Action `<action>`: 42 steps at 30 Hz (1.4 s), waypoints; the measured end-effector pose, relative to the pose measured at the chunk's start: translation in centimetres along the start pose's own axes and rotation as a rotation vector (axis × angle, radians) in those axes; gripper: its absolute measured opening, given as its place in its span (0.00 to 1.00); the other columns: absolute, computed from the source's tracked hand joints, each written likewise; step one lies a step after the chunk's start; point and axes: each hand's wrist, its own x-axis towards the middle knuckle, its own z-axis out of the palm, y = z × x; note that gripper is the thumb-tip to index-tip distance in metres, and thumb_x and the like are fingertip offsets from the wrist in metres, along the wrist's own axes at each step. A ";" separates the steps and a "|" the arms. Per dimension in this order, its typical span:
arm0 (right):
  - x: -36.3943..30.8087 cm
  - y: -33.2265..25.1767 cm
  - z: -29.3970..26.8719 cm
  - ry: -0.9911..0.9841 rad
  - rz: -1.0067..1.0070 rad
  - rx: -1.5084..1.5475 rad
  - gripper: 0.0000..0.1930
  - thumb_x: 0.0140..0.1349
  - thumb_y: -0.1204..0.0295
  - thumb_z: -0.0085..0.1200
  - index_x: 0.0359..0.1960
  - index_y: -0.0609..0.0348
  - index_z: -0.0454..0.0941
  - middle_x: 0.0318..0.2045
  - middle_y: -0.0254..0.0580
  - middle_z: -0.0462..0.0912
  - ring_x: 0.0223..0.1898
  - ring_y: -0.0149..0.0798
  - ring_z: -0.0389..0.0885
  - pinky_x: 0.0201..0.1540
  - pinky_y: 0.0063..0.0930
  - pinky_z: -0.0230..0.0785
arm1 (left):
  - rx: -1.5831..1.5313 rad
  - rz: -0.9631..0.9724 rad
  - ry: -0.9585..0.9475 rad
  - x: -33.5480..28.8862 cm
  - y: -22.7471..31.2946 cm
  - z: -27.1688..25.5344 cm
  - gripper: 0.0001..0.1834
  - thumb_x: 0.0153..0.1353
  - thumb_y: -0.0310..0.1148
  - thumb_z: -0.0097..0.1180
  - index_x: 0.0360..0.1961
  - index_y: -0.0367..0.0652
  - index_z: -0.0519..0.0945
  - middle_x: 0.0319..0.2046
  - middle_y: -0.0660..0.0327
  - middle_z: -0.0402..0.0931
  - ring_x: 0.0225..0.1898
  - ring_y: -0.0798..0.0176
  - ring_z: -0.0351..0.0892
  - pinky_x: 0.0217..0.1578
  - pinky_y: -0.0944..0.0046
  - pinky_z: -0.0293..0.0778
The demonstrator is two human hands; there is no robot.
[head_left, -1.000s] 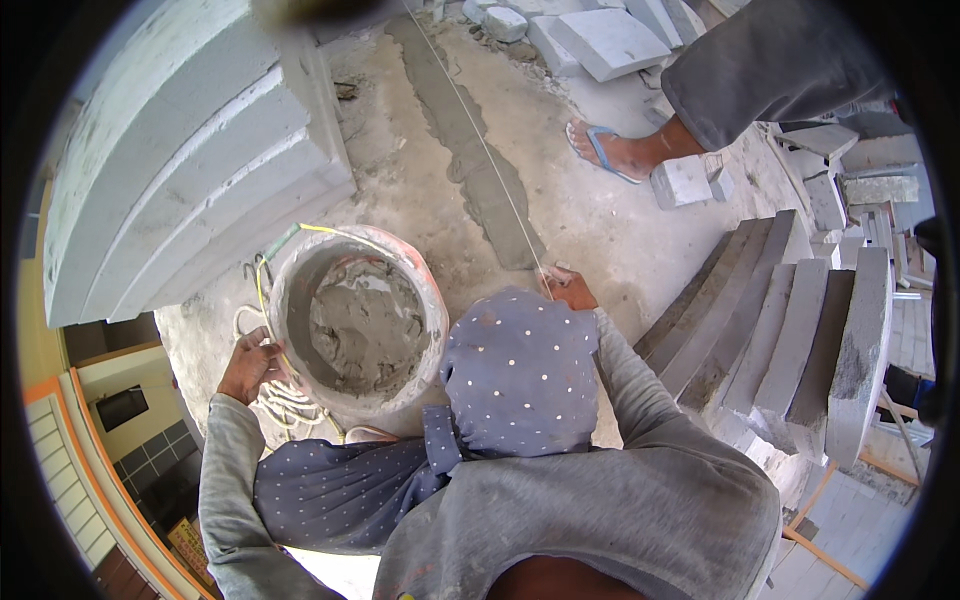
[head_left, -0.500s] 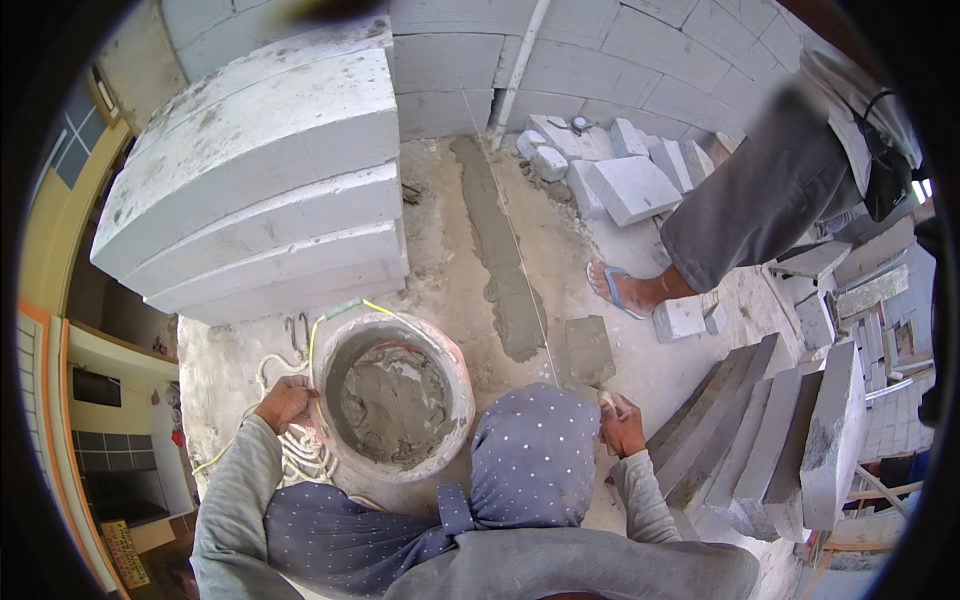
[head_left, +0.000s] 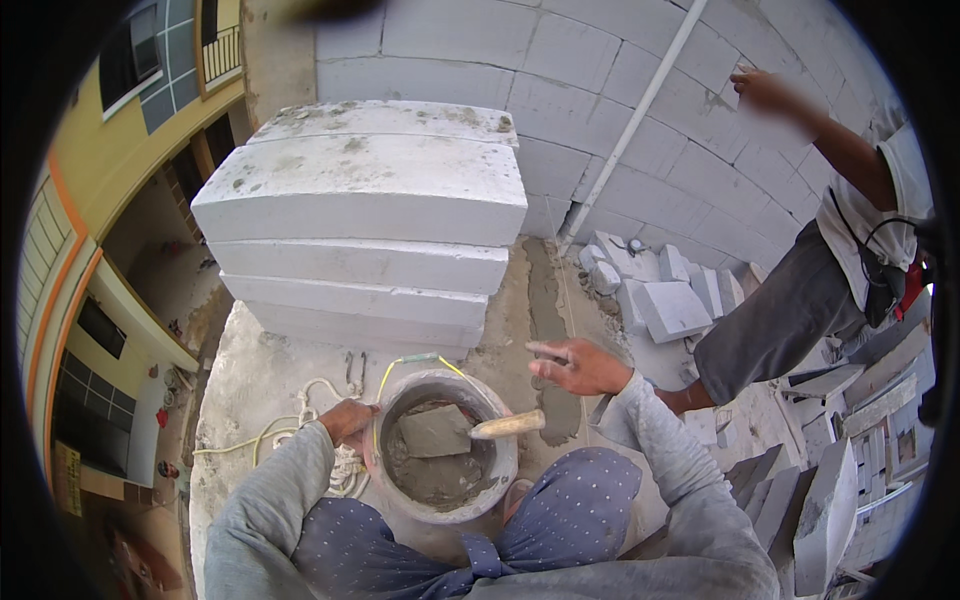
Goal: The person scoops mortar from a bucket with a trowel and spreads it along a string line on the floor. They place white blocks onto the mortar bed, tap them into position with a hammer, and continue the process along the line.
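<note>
A bucket (head_left: 508, 475) of wet grey mortar (head_left: 420, 484) stands between my knees, its yellow wire handle (head_left: 452, 366) leaning over the far rim. At its left side my left hand (head_left: 348, 419) is closed on the rim. A trowel lies across the bucket, its square blade (head_left: 437, 430) on the mortar and its wooden handle (head_left: 508, 426) sticking out over the right rim. Above and right of that handle, my right hand (head_left: 580, 367) hangs empty with fingers apart. Behind it a strip of spread mortar (head_left: 547, 300) runs along the floor, partly hidden by the hand.
Large white blocks (head_left: 360, 195) are stacked ahead on the left. A coiled rope (head_left: 345, 470) lies left of the bucket. Loose blocks (head_left: 672, 310) lie by the wall, and more blocks (head_left: 828, 510) lean at my right. A co-worker's leg (head_left: 770, 330) stands on the right.
The trowel has gone from the floor by my right hand into the bucket, and that hand has let go and risen. The view has shifted; the co-worker's arm now points toward the wall.
</note>
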 end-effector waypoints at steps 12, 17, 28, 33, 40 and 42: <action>21.5 -0.8 -6.3 0.636 -0.109 1.084 0.35 0.65 0.56 0.55 0.68 0.65 0.62 0.61 0.50 0.73 0.61 0.42 0.72 0.66 0.34 0.60 | -0.701 0.733 0.996 -3.7 9.6 -29.7 0.47 0.65 0.64 0.50 0.67 0.28 0.66 0.66 0.46 0.67 0.67 0.51 0.64 0.67 0.56 0.57; 21.7 -0.9 -5.9 0.631 -0.010 1.305 0.27 0.64 0.63 0.53 0.62 0.66 0.70 0.55 0.47 0.77 0.57 0.41 0.75 0.63 0.33 0.62 | -0.683 0.722 1.004 -2.5 13.5 -35.2 0.41 0.62 0.57 0.58 0.63 0.32 0.72 0.62 0.48 0.70 0.64 0.52 0.67 0.66 0.57 0.57; 11.9 -7.6 -9.1 0.632 0.324 1.345 0.28 0.65 0.67 0.52 0.65 0.69 0.67 0.59 0.48 0.75 0.60 0.42 0.72 0.66 0.32 0.59 | -0.608 0.337 1.263 -9.4 14.5 -32.6 0.31 0.60 0.46 0.60 0.54 0.28 0.77 0.49 0.49 0.79 0.49 0.55 0.78 0.53 0.59 0.69; 12.7 -8.1 -17.2 0.440 0.812 1.169 0.28 0.67 0.56 0.49 0.57 0.70 0.74 0.52 0.50 0.82 0.51 0.48 0.80 0.57 0.39 0.70 | -0.008 -0.027 1.225 -12.9 22.9 -35.8 0.30 0.62 0.51 0.57 0.58 0.41 0.77 0.57 0.43 0.74 0.60 0.41 0.73 0.61 0.45 0.65; 22.4 -5.6 -21.6 0.562 0.939 0.077 0.27 0.64 0.50 0.41 0.53 0.55 0.81 0.53 0.65 0.80 0.56 0.65 0.78 0.59 0.53 0.68 | 0.686 0.286 1.064 -8.7 33.6 -31.2 0.26 0.72 0.52 0.42 0.59 0.49 0.79 0.69 0.49 0.60 0.73 0.38 0.50 0.70 0.31 0.44; 24.4 -6.1 -22.7 0.569 0.990 0.018 0.29 0.65 0.52 0.38 0.53 0.61 0.81 0.53 0.65 0.80 0.57 0.66 0.76 0.62 0.52 0.67 | 0.674 0.314 1.077 -7.3 35.3 -29.7 0.27 0.71 0.54 0.42 0.58 0.47 0.79 0.69 0.49 0.61 0.74 0.38 0.49 0.70 0.31 0.44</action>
